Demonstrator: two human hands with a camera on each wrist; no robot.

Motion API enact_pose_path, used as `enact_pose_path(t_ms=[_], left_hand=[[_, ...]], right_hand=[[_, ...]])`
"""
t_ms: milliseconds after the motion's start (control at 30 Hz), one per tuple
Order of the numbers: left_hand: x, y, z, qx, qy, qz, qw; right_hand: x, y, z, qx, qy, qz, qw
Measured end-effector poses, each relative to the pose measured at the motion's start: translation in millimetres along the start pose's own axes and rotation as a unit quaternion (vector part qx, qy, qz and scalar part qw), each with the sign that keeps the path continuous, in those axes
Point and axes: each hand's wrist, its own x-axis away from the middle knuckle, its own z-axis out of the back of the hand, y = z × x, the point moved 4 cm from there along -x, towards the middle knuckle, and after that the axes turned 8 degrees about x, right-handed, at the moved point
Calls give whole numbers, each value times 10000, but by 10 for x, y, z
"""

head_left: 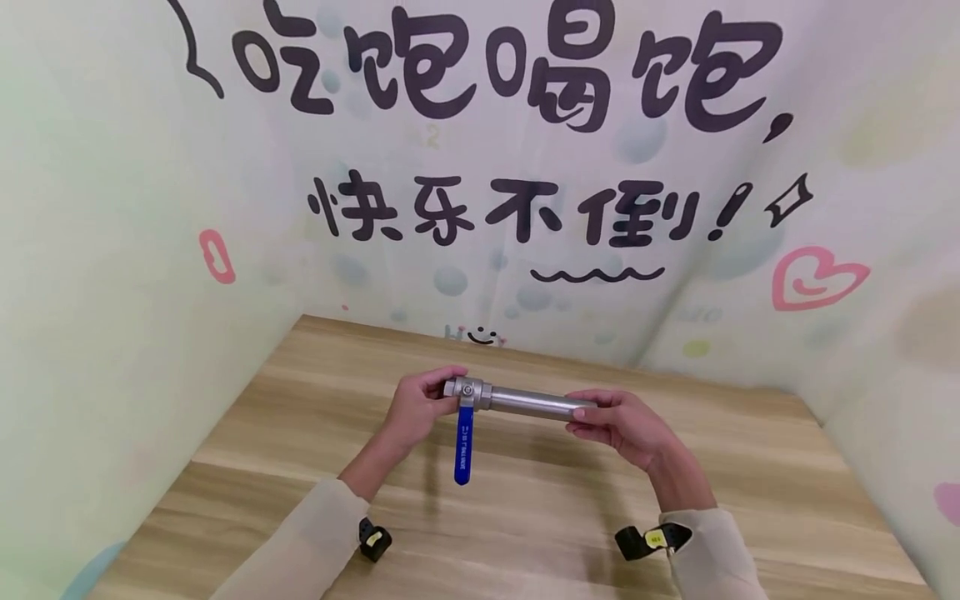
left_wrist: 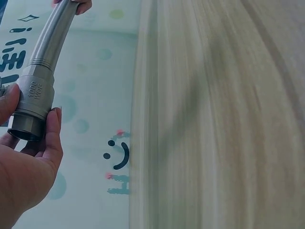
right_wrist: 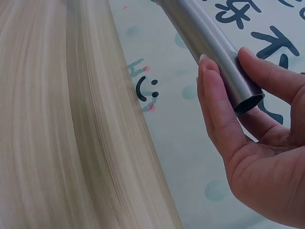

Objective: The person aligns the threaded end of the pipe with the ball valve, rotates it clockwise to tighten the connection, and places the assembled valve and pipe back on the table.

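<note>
Above the table, a steel ball valve [head_left: 469, 390] with a long blue lever handle [head_left: 464, 446] is joined to a smooth steel pipe [head_left: 536, 403]. My left hand [head_left: 417, 406] grips the valve body at its hexagonal open end, thumb on one side and fingertips on the other. Raised lettering shows on the valve body [left_wrist: 37, 90] in the left wrist view. At the pipe's far end, my right hand [head_left: 622, 423] pinches the tube between thumb and fingers. The right wrist view shows the pipe's open end [right_wrist: 249, 103] close to the palm. In the head view the lever points toward me.
A wood-grain table [head_left: 525, 517] lies under both hands. White fabric walls [head_left: 480, 150] with dark lettering and pastel drawings rise along its back and sides. Black wrist straps [head_left: 641, 542] are worn over the light sleeves [head_left: 708, 550].
</note>
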Motion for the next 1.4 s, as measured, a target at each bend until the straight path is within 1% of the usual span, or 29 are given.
enact_pose_path(t_ms=[100,167,367,600,733,833,1033,1233,1400], left_hand=[[24,-48,1,-24,1,50,10000],[32,-65,-1,-10,10,45,10000],[33,-82,17,28,93,40,9999],[33,-69,24,32,121,8,9999],[28,-52,30,59,141,-2,9999],[24,-41,33,83,130,28,9999],[26,-32,36,93,115,86,9999],[29,-31,26,103,61,18,9999],[20,-23,21,116,109,26,9999]], right_hand=[[12,59,-6,-34,-54,-52,10000],[14,77,-7,-41,-57,-12,10000],[-15,68,-14,-68,-54,83,9999],[-44,51,-20,-63,-39,146,9999],[-55,36,-21,-48,37,161,9999],[-59,32,-14,-31,108,146,9998],[-52,38,-9,-46,36,92,9999],[-34,26,-13,-86,83,58,9999],[-33,-3,-4,26,155,34,9999]])
